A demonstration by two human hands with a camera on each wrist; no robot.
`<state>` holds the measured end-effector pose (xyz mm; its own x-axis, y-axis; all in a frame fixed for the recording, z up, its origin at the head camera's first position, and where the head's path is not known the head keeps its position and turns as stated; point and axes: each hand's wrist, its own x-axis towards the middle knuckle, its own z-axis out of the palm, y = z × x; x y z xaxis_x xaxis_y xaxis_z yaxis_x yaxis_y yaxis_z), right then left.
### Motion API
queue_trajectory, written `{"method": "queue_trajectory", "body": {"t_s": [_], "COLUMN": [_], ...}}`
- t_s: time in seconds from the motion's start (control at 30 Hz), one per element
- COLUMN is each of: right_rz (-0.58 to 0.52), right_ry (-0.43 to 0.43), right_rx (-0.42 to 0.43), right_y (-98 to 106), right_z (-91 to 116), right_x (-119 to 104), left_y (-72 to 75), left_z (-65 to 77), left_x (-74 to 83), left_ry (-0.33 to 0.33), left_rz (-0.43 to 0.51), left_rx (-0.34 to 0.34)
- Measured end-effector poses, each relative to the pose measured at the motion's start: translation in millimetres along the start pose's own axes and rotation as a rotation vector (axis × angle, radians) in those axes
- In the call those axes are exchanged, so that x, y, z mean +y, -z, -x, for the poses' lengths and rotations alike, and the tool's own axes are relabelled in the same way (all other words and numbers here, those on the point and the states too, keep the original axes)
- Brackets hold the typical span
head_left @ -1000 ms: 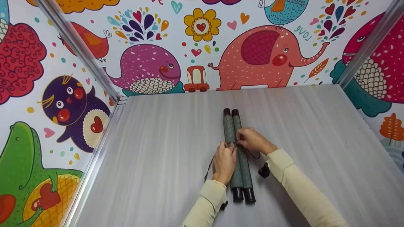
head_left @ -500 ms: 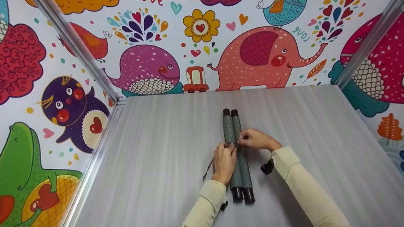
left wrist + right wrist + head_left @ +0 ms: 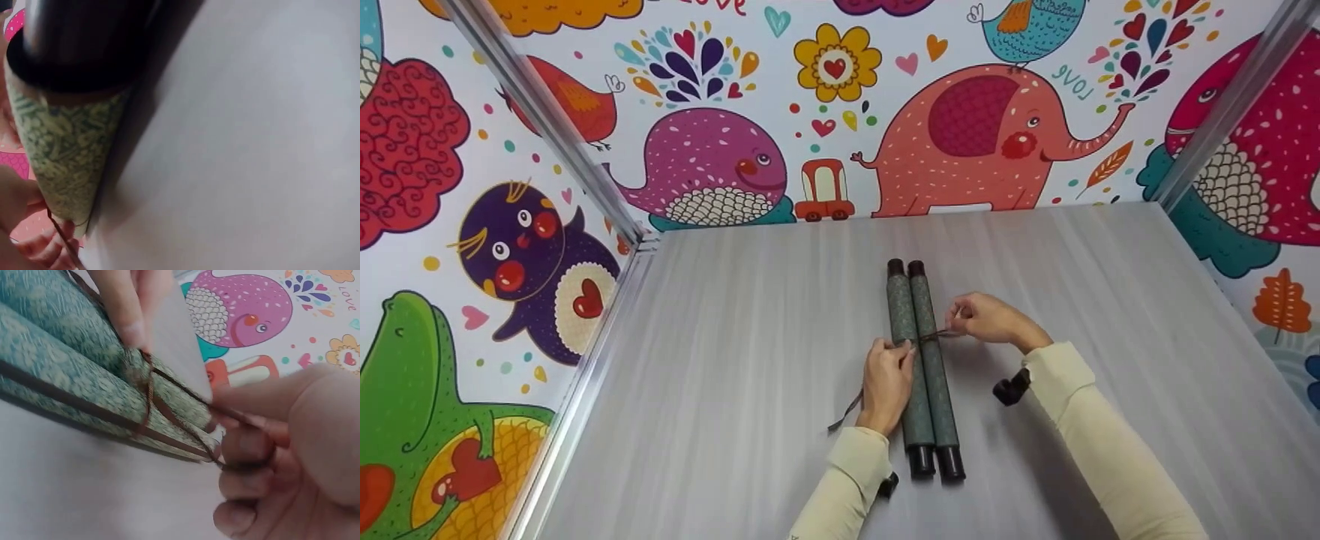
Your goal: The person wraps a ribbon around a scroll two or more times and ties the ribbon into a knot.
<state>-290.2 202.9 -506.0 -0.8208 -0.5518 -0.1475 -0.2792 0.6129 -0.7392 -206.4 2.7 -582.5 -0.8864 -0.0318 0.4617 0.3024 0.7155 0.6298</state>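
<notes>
Rolls [image 3: 940, 390], two: side by side, midway between left and right edges of table [image 3: 720, 360]. Cord [image 3: 171, 415]: pinched at rolls by left hand [image 3: 886, 382]; loop grasped by right hand [image 3: 991, 319].

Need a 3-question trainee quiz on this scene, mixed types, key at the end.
1. What does the right hand hold?
A) a pen
B) a brown cord
C) a pair of scissors

2. How many green rolls are on the table?

3. True or false: the rolls are standing upright on their ends.

Key:
1. B, a brown cord
2. Two
3. False; they lie flat, side by side.
</notes>
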Motion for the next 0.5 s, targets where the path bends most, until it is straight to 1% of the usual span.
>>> {"method": "queue_trajectory", "body": {"t_s": [0.1,0.23,0.33,0.5], "right_rz": [0.071,0.101,0.093,0.099], "right_ry": [-0.015,-0.009,0.000,0.028], "right_rx": [0.022,0.040,0.040,0.067], "right_y": [9.2,14.2,13.4,8.5], "right_z": [5.8,12.6,16.6,19.9], "right_x": [1.5,5.7,9.2,14.4], "left_y": [1.1,1.6,2.5,5.7], "left_z": [0.2,-0.5,-2.9,-9.7], "left_x": [-0.3,-1.5,-2.1,-3.2], "left_ry": [0.035,0.073,0.083,0.082], "left_rz": [0.049,0.109,0.126,0.113], "left_rx": [-0.017,-0.043,-0.065,-0.103]}}
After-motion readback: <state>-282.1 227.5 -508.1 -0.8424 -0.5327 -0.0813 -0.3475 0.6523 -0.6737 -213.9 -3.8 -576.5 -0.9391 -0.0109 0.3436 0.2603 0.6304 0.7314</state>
